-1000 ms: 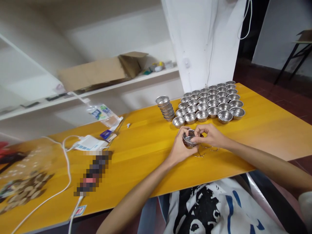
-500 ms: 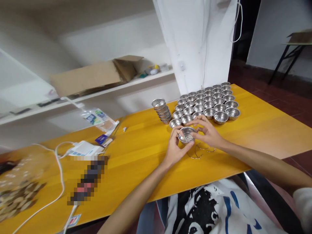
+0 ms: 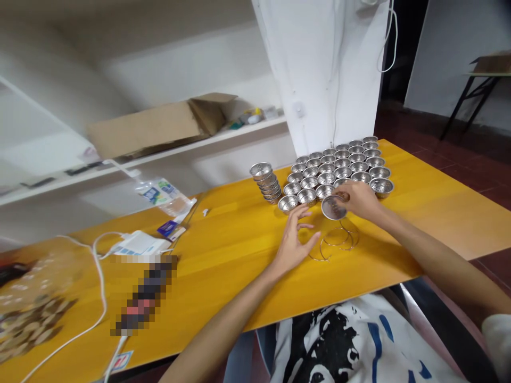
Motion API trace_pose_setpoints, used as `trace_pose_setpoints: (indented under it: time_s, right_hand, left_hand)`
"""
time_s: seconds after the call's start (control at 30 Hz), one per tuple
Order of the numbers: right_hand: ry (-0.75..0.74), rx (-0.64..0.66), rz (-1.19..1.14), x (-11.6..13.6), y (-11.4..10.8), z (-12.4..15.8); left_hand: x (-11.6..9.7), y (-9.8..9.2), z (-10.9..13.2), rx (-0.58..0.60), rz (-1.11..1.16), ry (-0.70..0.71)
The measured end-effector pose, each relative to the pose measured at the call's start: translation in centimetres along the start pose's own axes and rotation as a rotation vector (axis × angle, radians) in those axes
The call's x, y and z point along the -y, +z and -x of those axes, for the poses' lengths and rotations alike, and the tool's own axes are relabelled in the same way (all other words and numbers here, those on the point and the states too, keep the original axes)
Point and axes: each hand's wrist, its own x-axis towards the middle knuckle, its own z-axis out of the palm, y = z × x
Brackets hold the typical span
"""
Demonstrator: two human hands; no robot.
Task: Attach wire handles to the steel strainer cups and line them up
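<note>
Between thumb and fingers, my right hand (image 3: 357,199) grips the rim of a small perforated metal bowl (image 3: 334,208), which is tilted above the table just in front of the rows. To its left, my left hand (image 3: 297,236) is empty, with thumb and fingers apart. Several matching perforated bowls (image 3: 326,178) stand upright in close rows behind my hands; my right hand hides part of the front row. A nested stack of such bowls (image 3: 263,178) leans a little at the left of the rows. Thin bent wire rings (image 3: 337,242) lie on the table below the held bowl.
On the yellow table (image 3: 223,255) at the left are a white power strip (image 3: 139,243), cables, a blue box (image 3: 170,229), a plastic bottle (image 3: 163,194) and a pile of round wooden pieces (image 3: 35,322). A cardboard box (image 3: 147,127) sits on the shelf behind.
The bowl has left my left hand and moved right in my right hand, tipping on the way. My left hand has opened and stays near its former spot.
</note>
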Motion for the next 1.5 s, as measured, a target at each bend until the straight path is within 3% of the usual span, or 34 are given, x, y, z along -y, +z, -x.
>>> trace_pose_setpoints:
  time_s: [0.1, 0.17, 0.4, 0.5, 0.83, 1.33, 1.43, 1.5]
  right_hand:
    - [-0.106, 0.002, 0.171, -2.5, -0.4, -0.7]
    - [-0.134, 0.017, 0.227, -3.7, -0.4, -0.9]
    - [-0.171, 0.038, 0.309, -4.5, 0.4, -1.2]
    - [-0.184, 0.023, 0.347, -4.8, 0.6, -1.3]
    - [-0.202, 0.13, 0.467, -4.3, 0.8, -1.2]
    - [-0.173, 0.157, 0.509, -3.5, 0.7, -1.0]
    - [-0.162, 0.148, 0.488, -3.4, 0.6, -1.0]
    - [-0.16, 0.099, 0.456, -3.0, 0.4, -0.9]
  left_hand:
    - [0.8, -0.4, -0.1, -0.005, -0.089, -0.016]
    - [0.7, -0.7, -0.2, 0.071, -0.173, 0.01]
    - [-1.6, 1.1, -1.2, 0.622, -0.435, 0.237]
    - [-1.8, 1.8, -1.4, 0.728, -0.498, 0.262]
    - [-1.9, 0.7, -0.1, 0.625, -0.57, 0.398]
    - [-1.5, 0.3, -0.1, 0.567, -0.566, 0.438]
    - [-1.6, -0.3, -0.3, 0.48, -0.593, 0.461]
    - [-1.5, -1.6, -1.1, 0.327, -0.609, 0.455]
